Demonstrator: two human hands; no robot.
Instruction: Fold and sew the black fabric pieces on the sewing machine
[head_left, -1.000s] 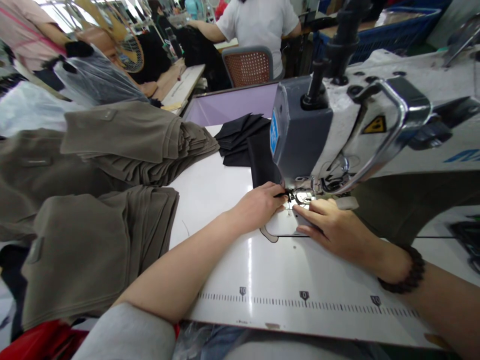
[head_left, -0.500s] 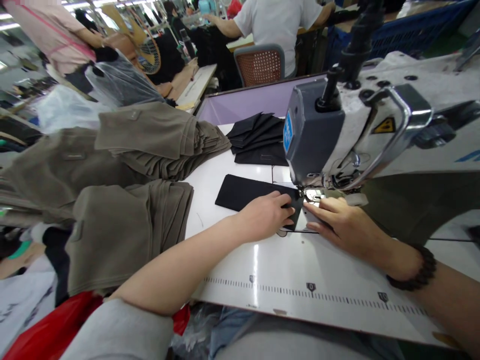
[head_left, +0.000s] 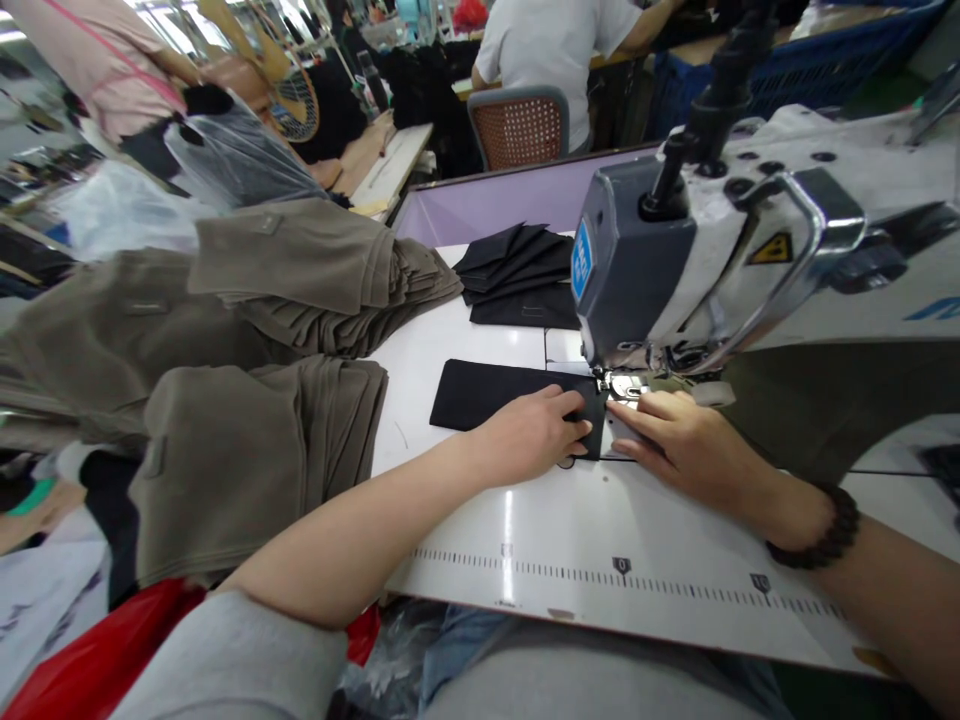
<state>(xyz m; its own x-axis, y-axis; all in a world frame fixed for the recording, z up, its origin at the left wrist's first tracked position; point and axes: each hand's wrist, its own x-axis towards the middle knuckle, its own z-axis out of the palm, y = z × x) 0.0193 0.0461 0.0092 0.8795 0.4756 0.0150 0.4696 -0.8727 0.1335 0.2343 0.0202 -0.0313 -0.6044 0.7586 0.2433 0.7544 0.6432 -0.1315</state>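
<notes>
Cloth, black and oblong, in the head view. Lies flat on the white table, right end close by the presser foot of the sewing machine (too small at that spot to tell whether caught beneath). Over the right part of it, left hand, palm down, fingers bent and slightly apart, tips on the black surface. Touches from above; cannot tell whether pinching any of it.

Just to the right, right hand, low over the metal plate, forefinger and thumb pointing left and well separated, with bare plate between. Wears a dark beaded bracelet at the wrist. Under the machine's arm, olive fabric.

Beyond the cloth, a fan of overlapping black pieces. Farther left, 3 piles of grey-brown fabric, overlapping. Along the near edge of the table, a printed scale, with 0 and 10 legible. At lower left, red material.

Past the table, a woven-backed chair, and just behind it a person in white, back turned. At upper left, a person in pink; at upper right, a blue crate.
</notes>
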